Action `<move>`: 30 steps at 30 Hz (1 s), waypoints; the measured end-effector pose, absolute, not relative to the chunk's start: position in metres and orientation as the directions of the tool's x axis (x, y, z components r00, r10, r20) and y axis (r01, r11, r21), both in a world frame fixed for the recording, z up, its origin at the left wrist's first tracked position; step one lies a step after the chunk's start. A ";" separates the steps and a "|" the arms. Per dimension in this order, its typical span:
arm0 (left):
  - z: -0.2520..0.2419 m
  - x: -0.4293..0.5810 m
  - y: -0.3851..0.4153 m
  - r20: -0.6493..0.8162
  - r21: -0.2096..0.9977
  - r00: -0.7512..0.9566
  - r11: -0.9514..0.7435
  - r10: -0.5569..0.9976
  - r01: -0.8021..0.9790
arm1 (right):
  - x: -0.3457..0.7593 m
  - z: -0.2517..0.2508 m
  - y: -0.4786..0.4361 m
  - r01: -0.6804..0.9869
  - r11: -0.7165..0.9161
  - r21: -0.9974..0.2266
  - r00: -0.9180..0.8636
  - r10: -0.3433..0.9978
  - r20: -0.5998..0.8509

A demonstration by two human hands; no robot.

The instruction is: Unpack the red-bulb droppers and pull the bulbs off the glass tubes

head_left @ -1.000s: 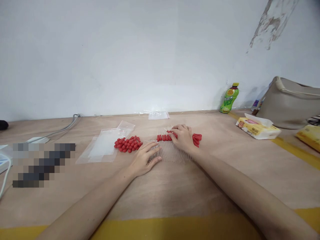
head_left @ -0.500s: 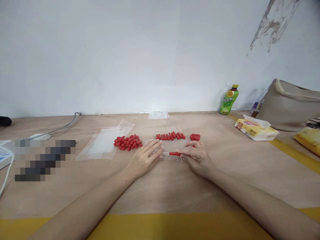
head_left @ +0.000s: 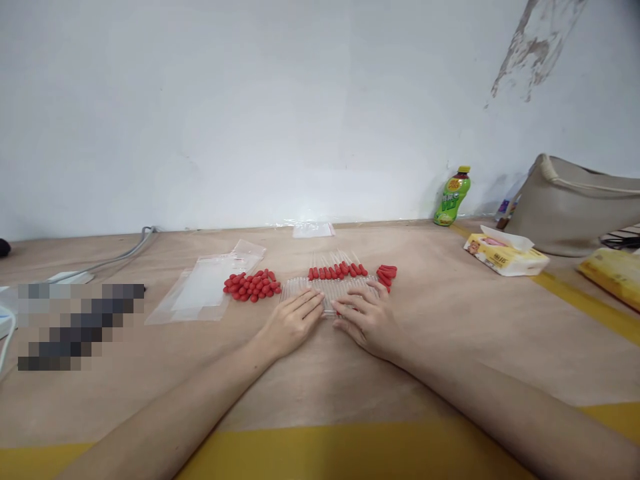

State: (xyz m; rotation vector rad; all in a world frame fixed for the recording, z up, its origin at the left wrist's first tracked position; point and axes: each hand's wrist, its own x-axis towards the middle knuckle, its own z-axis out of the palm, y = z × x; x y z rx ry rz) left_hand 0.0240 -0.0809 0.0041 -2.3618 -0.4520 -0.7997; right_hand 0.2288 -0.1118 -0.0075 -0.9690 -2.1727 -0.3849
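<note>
My left hand (head_left: 297,317) lies low over the row of clear thin tubes (head_left: 327,291), fingers together and bent down around a dropper's clear tube; its thumb is hidden. Facing it, my right hand (head_left: 367,317) curls over the same row, closed on the dropper's red rubber bulb (head_left: 341,308), of which only a sliver shows beneath the fingers. Left of the tubes sits a heap of loose red bulbs (head_left: 253,287). Behind them, droppers with red bulbs fitted (head_left: 337,270) lie side by side, tubes pointing to the wall. More red bulbs (head_left: 387,273) lie beyond my right hand.
Clear plastic bags (head_left: 200,287) lie left of the heap. Another small bag (head_left: 313,230) is by the wall. To the right are a green bottle (head_left: 453,197), a tissue pack (head_left: 505,253) and a grey bag (head_left: 555,210). A cable (head_left: 117,253) runs at the left.
My right hand has moved left, closer to my left hand, and now covers most of the red bulb that showed before. My left hand stays over the tubes. The view has shifted slightly.
</note>
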 end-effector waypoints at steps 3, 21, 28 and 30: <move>0.003 0.025 -0.080 0.623 -0.405 0.773 -0.794 0.122 0.452 | 0.228 -0.010 -0.109 0.740 0.672 0.014 -0.468 0.500 0.729; 0.001 0.025 -0.083 0.661 -0.225 0.739 -0.903 0.134 0.365 | 0.232 -0.008 -0.107 0.598 0.786 0.156 -0.575 0.286 0.766; 0.002 0.023 -0.085 0.664 -0.168 0.733 -0.926 0.146 0.337 | 0.234 -0.007 -0.108 0.547 0.794 0.264 -0.605 0.157 0.781; 0.001 0.023 -0.085 0.663 -0.163 0.734 -0.929 0.146 0.332 | 0.235 -0.007 -0.108 0.536 0.793 0.291 -0.608 0.123 0.784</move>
